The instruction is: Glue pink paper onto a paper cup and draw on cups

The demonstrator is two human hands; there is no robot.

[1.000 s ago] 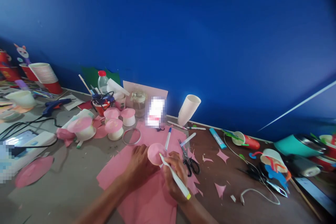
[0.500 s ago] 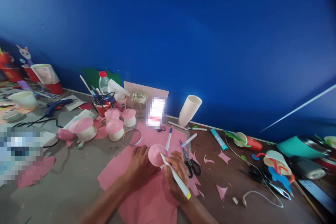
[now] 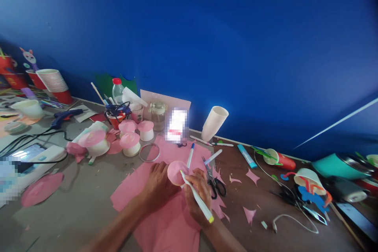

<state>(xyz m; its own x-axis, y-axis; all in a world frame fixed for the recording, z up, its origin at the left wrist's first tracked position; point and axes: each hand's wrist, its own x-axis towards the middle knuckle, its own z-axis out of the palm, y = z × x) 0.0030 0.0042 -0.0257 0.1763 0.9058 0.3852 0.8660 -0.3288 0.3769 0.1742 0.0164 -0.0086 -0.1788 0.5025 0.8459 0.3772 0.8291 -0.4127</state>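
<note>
The right hand (image 3: 198, 192) is closed around a white marker (image 3: 201, 203), its tip over the round pink piece (image 3: 174, 171) just left of that hand; the left hand (image 3: 160, 184) curls against the piece's left side, I can't tell if it grips; pink paper (image 3: 165, 224) lies under both, scissors (image 3: 210, 177) just right of the right hand

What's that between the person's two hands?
A pink disc, with the tip of the white pen overlapping it; the head view shows this between the left hand and right hand.
</note>
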